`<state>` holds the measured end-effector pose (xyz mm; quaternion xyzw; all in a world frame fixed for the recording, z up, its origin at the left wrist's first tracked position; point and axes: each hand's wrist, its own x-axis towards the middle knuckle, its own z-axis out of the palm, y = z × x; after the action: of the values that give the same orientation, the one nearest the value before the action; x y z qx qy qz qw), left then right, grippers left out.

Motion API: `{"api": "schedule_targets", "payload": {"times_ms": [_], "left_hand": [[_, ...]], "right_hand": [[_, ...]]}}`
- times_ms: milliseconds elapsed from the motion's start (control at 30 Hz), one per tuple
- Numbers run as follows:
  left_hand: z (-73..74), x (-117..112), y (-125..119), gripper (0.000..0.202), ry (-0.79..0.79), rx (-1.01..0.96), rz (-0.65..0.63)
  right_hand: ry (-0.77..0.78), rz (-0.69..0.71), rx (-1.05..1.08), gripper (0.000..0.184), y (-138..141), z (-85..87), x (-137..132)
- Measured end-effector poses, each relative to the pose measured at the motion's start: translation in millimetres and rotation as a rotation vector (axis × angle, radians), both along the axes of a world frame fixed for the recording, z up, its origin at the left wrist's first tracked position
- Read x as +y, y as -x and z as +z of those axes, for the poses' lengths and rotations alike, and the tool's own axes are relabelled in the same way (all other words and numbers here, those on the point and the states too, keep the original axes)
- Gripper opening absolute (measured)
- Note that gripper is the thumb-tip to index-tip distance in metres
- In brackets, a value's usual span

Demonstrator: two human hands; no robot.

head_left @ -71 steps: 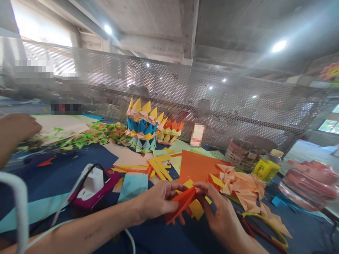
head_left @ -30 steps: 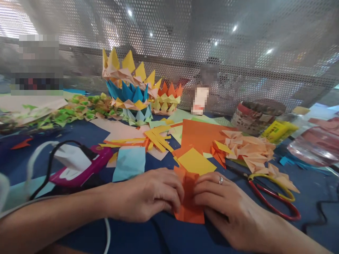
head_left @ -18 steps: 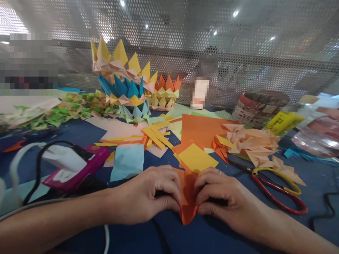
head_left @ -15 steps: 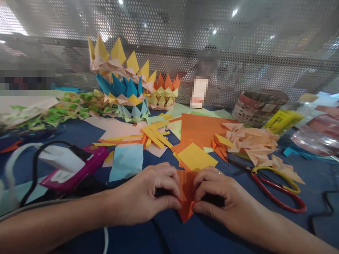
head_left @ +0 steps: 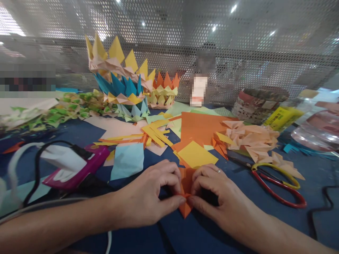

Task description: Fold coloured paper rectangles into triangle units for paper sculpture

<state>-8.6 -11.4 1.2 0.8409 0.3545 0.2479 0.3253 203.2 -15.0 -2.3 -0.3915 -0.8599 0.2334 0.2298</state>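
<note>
1. We see the left hand and the right hand meet over a small folded orange paper, which lies low on the blue bench.
2. Both hands pinch it from opposite sides, thumb tips almost touching, probably so that the fold comes out even and flat.
3. The crease itself is hidden under the fingers, so we cannot tell its shape.
4. A yellow square lies just behind the hands, and the scissors lie at the right, near the right hand.

A blue tabletop is noted. Relative to the large orange sheet laid on it: scissors are placed right, a light-blue square left, a folded orange piece in front.
</note>
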Motion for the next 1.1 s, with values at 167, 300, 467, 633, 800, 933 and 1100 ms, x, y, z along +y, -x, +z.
{"api": "schedule_targets", "payload": {"times_ms": [167,300,467,633,800,933,1100], "left_hand": [[-2.5,-2.2,-2.5,0.018,-0.008,0.001,0.027],[-1.7,-4.0,-4.2,0.019,-0.015,0.018,0.048],[-0.1,-4.4,-4.8,0.019,-0.019,0.022,0.055],[-3.4,-5.4,-3.5,0.020,-0.034,0.006,0.049],[-5.9,-10.7,-0.7,0.024,-0.113,-0.010,0.096],[-3.7,-14.4,-1.4,0.014,-0.373,0.044,0.119],[-9.6,-16.5,-3.2,0.026,-0.732,0.202,0.002]], "right_hand": [[-0.026,-0.003,-0.026,0.017,1.5,2.5,-1.0],[-0.010,-0.014,-0.050,0.017,2.8,5.4,-2.9],[-0.015,-0.016,-0.022,0.019,3.9,4.6,-3.3],[-0.029,-0.022,-0.021,0.020,4.1,3.0,-2.4],[-0.034,-0.026,-0.022,0.020,5.1,2.9,-3.7],[-0.017,-0.028,-0.012,0.019,5.6,2.9,-4.2],[-0.018,-0.022,-0.010,0.021,5.2,1.0,-3.1]]}}
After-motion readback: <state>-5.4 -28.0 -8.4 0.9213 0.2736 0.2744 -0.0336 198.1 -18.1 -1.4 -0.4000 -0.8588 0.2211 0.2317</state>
